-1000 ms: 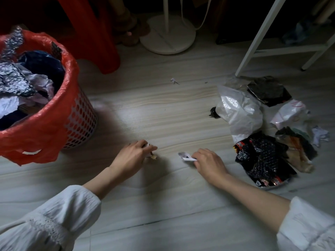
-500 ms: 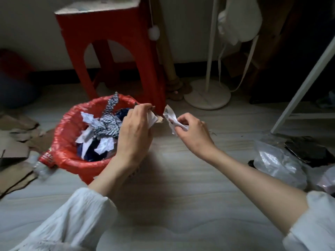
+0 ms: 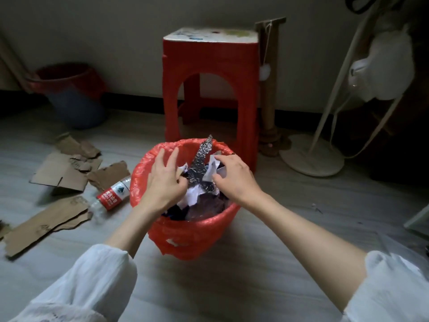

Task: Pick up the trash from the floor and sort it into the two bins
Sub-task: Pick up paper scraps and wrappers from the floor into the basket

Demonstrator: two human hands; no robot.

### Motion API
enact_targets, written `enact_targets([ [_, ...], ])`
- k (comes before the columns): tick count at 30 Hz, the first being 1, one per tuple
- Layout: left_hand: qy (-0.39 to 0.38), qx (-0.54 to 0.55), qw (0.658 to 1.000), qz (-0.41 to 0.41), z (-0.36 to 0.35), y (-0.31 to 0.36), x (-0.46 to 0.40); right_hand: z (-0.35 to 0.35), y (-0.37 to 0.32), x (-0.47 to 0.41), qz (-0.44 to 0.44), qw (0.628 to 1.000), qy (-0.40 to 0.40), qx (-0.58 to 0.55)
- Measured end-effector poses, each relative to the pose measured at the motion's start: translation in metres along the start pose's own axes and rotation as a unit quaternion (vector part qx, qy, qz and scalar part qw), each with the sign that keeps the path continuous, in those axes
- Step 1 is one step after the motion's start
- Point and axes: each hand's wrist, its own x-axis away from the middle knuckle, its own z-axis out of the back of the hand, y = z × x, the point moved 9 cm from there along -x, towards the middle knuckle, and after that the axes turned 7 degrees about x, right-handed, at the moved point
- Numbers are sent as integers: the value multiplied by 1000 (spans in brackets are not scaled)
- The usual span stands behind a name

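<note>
A bin lined with a red bag stands on the floor in front of me, filled with white paper scraps, dark wrappers and a crumpled foil strip. Both my hands hover over its mouth. My left hand has its fingers spread and holds nothing. My right hand has loosely curled fingers, thumb and forefinger apart, with a white paper scrap lying just at its fingertips. A second bin, blue with a red liner, stands far left by the wall.
Torn cardboard pieces and a plastic bottle with a red label lie left of the near bin. A red stool stands right behind it. A white fan base is to the right, and clear plastic at the right edge.
Both hands lifted small paper scraps off the floor and carried them left to the red-lined bin. They now hover over its mouth, and the left hand's fingers have spread and are empty.
</note>
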Motion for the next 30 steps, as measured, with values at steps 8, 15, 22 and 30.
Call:
enact_targets([
  [8,-230,-215,949,12,-73,-30,14,-46,8,32,83,970,-148,176],
  [15,-312,-251,914,62,-88,-45,15,-54,11,31,114,946,-138,270],
  [22,-198,-236,951,-8,-59,-3,22,-24,15,36,127,984,-70,108],
  [30,11,-126,954,-271,-62,124,51,18,107,73,28,997,-22,71],
])
